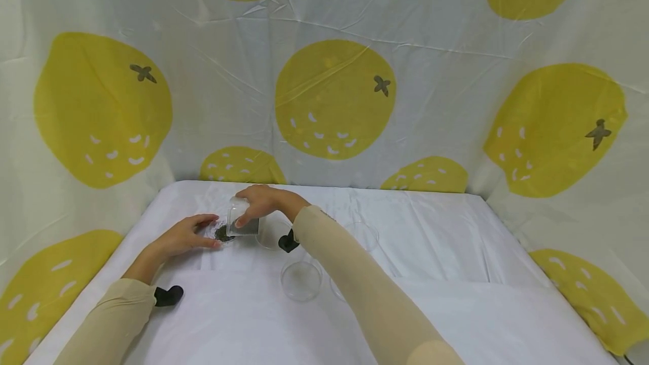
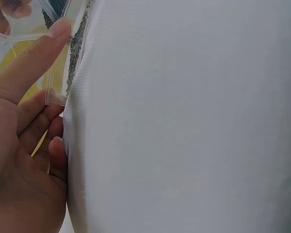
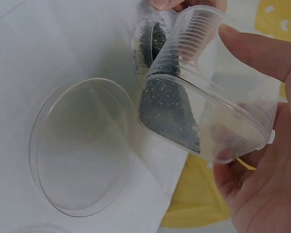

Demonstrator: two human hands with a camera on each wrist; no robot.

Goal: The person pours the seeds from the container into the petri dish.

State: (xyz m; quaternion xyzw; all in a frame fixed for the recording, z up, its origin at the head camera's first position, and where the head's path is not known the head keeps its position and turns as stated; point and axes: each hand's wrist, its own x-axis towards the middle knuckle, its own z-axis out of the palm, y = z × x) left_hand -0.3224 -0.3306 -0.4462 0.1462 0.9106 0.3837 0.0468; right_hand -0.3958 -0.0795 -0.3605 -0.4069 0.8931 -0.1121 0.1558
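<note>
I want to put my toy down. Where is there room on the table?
The white cloth right of the empty dishes is bare. It is crowded at the far left, where both hands work the cup.

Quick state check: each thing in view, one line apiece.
Clear plastic cup: tipped, dark granules sliding toward its rim.
Small clear dish: on the table, holds a heap of dark granules.
Empty clear round dish: flat on the white cloth, nothing in it.
Right hand: grips the tipped cup.
Left hand: fingers straight, touching the small dish's edge.
</note>
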